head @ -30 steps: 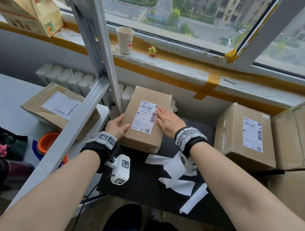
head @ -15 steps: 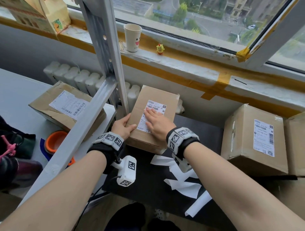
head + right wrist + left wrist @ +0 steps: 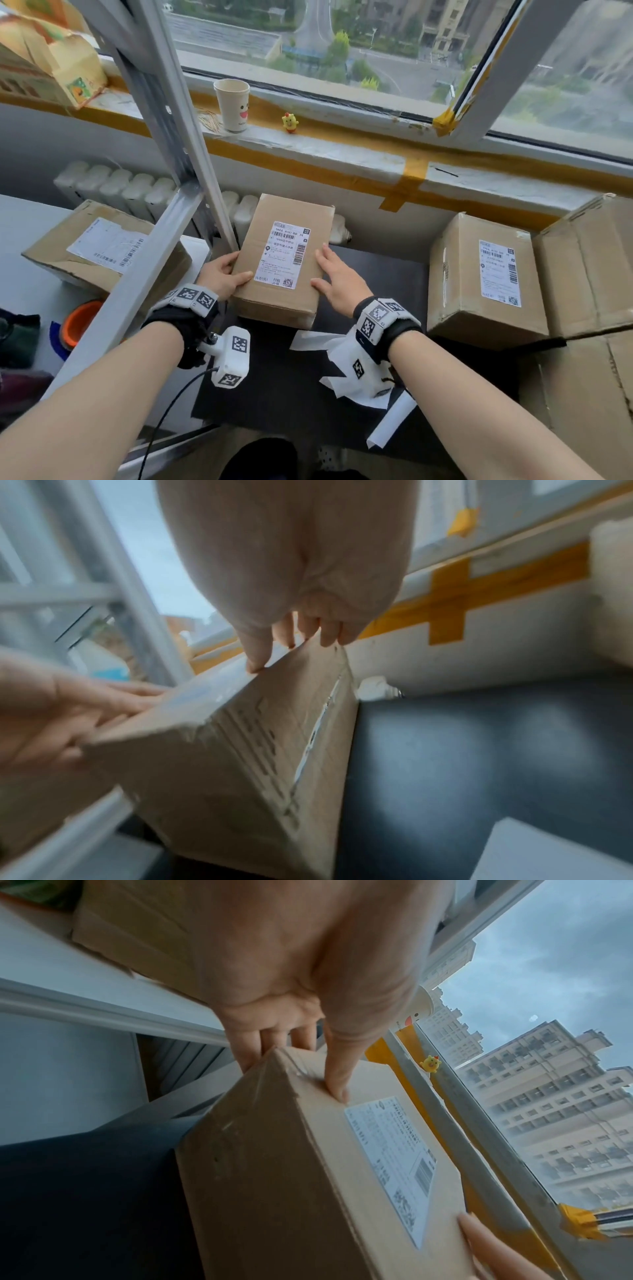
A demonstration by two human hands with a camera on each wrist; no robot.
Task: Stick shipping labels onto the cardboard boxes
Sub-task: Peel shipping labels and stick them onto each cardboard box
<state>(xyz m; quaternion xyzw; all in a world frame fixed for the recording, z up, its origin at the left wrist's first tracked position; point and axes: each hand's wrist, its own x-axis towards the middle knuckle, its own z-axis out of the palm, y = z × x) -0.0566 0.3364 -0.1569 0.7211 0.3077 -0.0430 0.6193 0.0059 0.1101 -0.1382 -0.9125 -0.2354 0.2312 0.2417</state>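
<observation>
Two hands now sit at the sides of the middle cardboard box (image 3: 281, 260) rather than on its face. Half a second ago the right hand (image 3: 337, 279) lay flat over the shipping label (image 3: 286, 253), pressing it down; it has since slid off to the box's right edge, fingers straight and resting along that edge, clamped on nothing. The left hand (image 3: 222, 275) holds as before: thumb on the top face just beside the label, fingers curled round the left side.

Judgement: the label lies flat and fully exposed, so sticking on this box looks complete and the two-sided hold suggests the box is about to be shifted off the dark bench (image 3: 376, 274).

Standing of other items: a labelled box (image 3: 486, 274) stands to the right, another labelled box (image 3: 102, 246) to the left, and white backing strips (image 3: 342, 370) lie on the bench in front of the middle box.

Limits of view: the left fingers behind the box show only in the left wrist view. The right wrist view is blurred, so contact of each right fingertip cannot be confirmed. Label print is too small to read. The large carton (image 3: 596, 260) at far right is cut off; whether it carries a label cannot be told.
</observation>
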